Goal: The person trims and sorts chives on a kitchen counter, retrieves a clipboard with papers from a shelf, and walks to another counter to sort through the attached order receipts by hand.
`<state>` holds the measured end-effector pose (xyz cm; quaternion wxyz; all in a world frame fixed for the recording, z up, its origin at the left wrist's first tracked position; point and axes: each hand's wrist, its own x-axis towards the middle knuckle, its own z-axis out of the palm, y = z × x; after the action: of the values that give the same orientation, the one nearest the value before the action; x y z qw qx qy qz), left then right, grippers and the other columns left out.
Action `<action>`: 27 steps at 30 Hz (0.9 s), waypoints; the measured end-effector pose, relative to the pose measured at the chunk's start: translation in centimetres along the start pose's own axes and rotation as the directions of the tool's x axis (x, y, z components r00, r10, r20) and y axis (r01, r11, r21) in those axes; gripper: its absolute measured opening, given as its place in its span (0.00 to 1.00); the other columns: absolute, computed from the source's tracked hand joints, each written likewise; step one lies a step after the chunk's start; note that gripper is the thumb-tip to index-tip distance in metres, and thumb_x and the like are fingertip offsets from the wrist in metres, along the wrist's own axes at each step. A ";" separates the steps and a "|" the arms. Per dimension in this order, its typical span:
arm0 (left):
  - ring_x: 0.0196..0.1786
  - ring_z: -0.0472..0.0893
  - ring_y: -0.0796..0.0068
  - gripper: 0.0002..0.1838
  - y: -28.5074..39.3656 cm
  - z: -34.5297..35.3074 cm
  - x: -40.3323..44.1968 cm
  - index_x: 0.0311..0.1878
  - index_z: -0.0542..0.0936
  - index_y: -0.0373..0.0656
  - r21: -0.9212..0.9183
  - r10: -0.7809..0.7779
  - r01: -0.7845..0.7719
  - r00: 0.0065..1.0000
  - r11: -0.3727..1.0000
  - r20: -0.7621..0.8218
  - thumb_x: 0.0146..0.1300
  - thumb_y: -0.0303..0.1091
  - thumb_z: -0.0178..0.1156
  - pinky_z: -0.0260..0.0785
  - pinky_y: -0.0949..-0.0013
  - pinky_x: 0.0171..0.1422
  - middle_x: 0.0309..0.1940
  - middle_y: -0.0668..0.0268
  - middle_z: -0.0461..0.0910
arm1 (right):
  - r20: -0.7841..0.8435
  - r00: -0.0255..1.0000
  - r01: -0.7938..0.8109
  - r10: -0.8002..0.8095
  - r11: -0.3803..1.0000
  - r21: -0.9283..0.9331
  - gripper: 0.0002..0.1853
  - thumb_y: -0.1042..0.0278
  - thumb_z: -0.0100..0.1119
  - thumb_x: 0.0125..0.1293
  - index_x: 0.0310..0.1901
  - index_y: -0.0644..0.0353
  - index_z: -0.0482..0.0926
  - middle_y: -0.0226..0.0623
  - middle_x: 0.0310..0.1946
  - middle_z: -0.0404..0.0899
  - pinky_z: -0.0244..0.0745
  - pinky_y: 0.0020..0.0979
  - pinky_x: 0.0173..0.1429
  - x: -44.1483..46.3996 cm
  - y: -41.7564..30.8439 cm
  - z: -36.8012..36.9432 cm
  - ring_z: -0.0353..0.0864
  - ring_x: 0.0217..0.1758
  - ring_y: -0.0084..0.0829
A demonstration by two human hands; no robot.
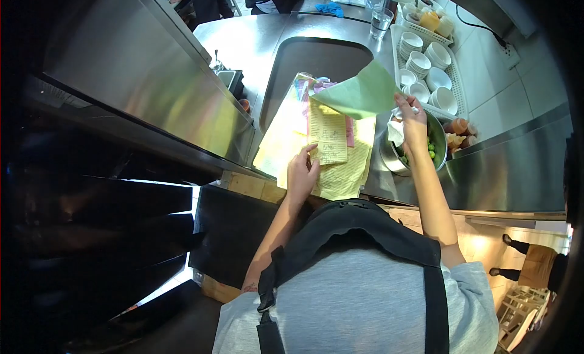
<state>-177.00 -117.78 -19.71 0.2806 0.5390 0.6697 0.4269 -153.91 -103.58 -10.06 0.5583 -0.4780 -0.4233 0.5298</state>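
Between the fingers of my right hand (412, 120) is the edge of a green sheet (360, 93), raised and tilted over the papers, along with something small and white. My left hand (303, 174) rests on the pile, thumb and finger at the edge of a small yellow written slip (328, 135); its fingers are slightly apart. Below lie several yellow sheets (347, 179), with pink ones among them, partly over a dark tray (322, 48). A metal bowl (442, 148) with green round items sits beneath my right wrist, partly hidden by it.
White cups and bowls (438, 79) fill a white basket (461, 89) at the right. A glass of water (381, 23) stands behind the tray. Orange-filled containers (467, 128) are beside the bowl. People stand at the far counter edge and at lower right.
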 end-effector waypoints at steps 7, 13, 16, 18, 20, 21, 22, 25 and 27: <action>0.26 0.70 0.69 0.18 0.1 -0.6 0.3 0.51 0.82 0.46 -0.047 0.044 -0.042 0.998 0.998 0.039 0.55 0.31 0.63 0.64 0.65 0.33 0.21 0.63 0.72 | -0.050 0.987 0.150 -0.150 0.989 -0.011 0.15 0.57 0.69 0.59 0.40 0.57 0.79 0.25 0.34 0.79 0.67 0.19 0.33 0.8 -3.4 1.7 0.72 0.32 0.14; 0.28 0.72 0.82 0.13 -2.2 -0.3 0.6 0.49 0.83 0.43 -0.199 -0.037 0.069 0.987 0.978 0.159 0.61 0.31 0.60 0.65 0.76 0.35 0.24 0.70 0.76 | -0.065 0.977 0.206 -0.203 0.978 0.038 0.16 0.55 0.72 0.55 0.38 0.55 0.80 0.22 0.28 0.76 0.66 0.18 0.31 2.6 -3.9 2.1 0.70 0.27 0.13; 0.32 0.75 0.85 0.12 -2.2 -0.3 0.7 0.50 0.81 0.39 -0.286 -0.062 0.126 0.973 0.950 0.223 0.65 0.30 0.58 0.67 0.79 0.38 0.29 0.71 0.80 | -0.005 0.972 0.235 -0.235 0.970 0.069 0.16 0.55 0.72 0.55 0.38 0.55 0.81 0.20 0.27 0.75 0.65 0.17 0.31 3.4 -4.3 2.1 0.70 0.26 0.12; 0.33 0.77 0.85 0.12 -1.7 -0.5 0.6 0.50 0.81 0.38 -0.316 -0.077 0.155 0.966 0.936 0.245 0.66 0.31 0.57 0.68 0.79 0.38 0.30 0.70 0.81 | 0.017 0.973 0.227 -0.229 0.971 0.068 0.16 0.54 0.72 0.55 0.39 0.55 0.81 0.20 0.27 0.75 0.65 0.17 0.31 3.4 -4.4 2.1 0.70 0.26 0.12; 0.32 0.77 0.85 0.12 -1.2 -0.8 0.5 0.50 0.81 0.37 -0.328 -0.087 0.168 0.965 0.930 0.248 0.67 0.31 0.57 0.69 0.78 0.38 0.30 0.69 0.81 | 0.039 0.970 0.238 -0.241 0.969 0.062 0.17 0.54 0.72 0.55 0.39 0.55 0.81 0.20 0.27 0.75 0.65 0.17 0.31 3.4 -4.5 2.4 0.70 0.26 0.12; 0.32 0.77 0.85 0.12 -1.3 -0.7 0.4 0.51 0.81 0.37 -0.346 -0.082 0.164 0.968 0.924 0.239 0.67 0.30 0.56 0.69 0.78 0.38 0.30 0.69 0.81 | 0.042 0.967 0.249 -0.251 0.967 0.056 0.17 0.54 0.72 0.55 0.39 0.55 0.81 0.20 0.26 0.75 0.65 0.17 0.31 3.3 -4.7 2.6 0.70 0.26 0.11; 0.32 0.77 0.85 0.12 -1.4 -0.5 0.4 0.51 0.81 0.37 -0.364 -0.078 0.160 0.970 0.918 0.231 0.67 0.30 0.56 0.69 0.78 0.38 0.30 0.69 0.81 | 0.044 0.964 0.259 -0.261 0.965 0.049 0.17 0.54 0.72 0.55 0.39 0.55 0.81 0.20 0.26 0.75 0.64 0.17 0.31 3.0 -5.0 3.0 0.69 0.26 0.11; 0.32 0.77 0.85 0.12 -1.7 -0.6 0.4 0.51 0.80 0.38 -0.342 -0.092 0.176 0.964 0.923 0.249 0.67 0.30 0.56 0.69 0.78 0.38 0.30 0.69 0.81 | 0.065 0.954 0.294 -0.293 0.956 0.003 0.16 0.55 0.72 0.55 0.39 0.56 0.82 0.20 0.25 0.75 0.64 0.17 0.31 3.0 -5.8 3.7 0.70 0.26 0.11; 0.32 0.77 0.85 0.12 -1.6 -0.9 0.4 0.51 0.81 0.38 -0.306 -0.112 0.195 0.957 0.932 0.268 0.68 0.30 0.55 0.69 0.78 0.38 0.32 0.69 0.81 | 0.105 0.940 0.327 -0.323 0.945 -0.015 0.15 0.56 0.71 0.56 0.39 0.56 0.82 0.21 0.24 0.75 0.64 0.17 0.30 3.6 -6.2 4.0 0.70 0.26 0.11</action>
<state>-178.62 -117.75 -20.67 0.4801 0.4789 0.5894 0.4391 -156.42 -99.56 -3.38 0.6080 -0.3830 -0.5327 0.4471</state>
